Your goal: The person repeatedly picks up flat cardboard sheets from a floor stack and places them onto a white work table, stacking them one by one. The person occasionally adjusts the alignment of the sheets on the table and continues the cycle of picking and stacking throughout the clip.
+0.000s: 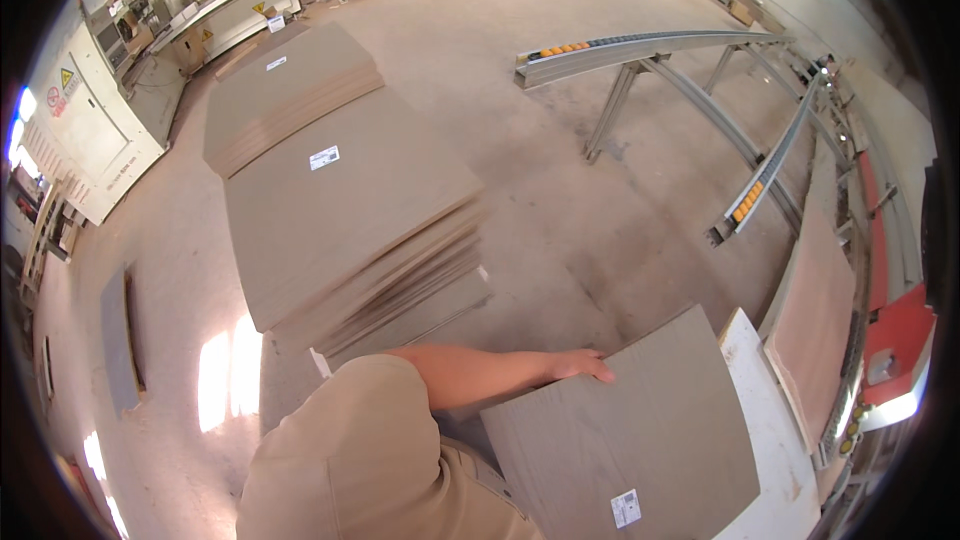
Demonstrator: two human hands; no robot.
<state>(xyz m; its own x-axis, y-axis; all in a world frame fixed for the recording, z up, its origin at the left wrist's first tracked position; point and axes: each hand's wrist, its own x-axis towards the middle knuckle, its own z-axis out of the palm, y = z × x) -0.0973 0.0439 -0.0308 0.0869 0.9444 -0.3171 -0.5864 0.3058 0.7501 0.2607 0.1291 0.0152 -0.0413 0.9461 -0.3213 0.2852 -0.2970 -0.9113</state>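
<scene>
Right now my left hand (583,368) is curled over the far left edge of a grey board (640,425), fingers hooked on top of it near the corner, so the grip is closed on that edge. My right hand is out of view, and I cannot say what it is doing. The board lies in the lower right of the frame, tilted slightly, with a small white label (626,508) near its lower edge, and it overlaps a white table (775,440) that shows along its right side.

By its look I judge the board stiff, flat and fairly heavy for one hand; the smooth face would likely slip, so an edge hold like this one, backed by a second hand on the opposite edge, seems the safest place to take it. Corners look easy to chip.

Left of centre stands a tall stack of boards (350,210), with a second stack (285,90) behind it in the upper left. Roller rails (640,45) on metal legs cross the upper right above the concrete floor (560,230).
</scene>
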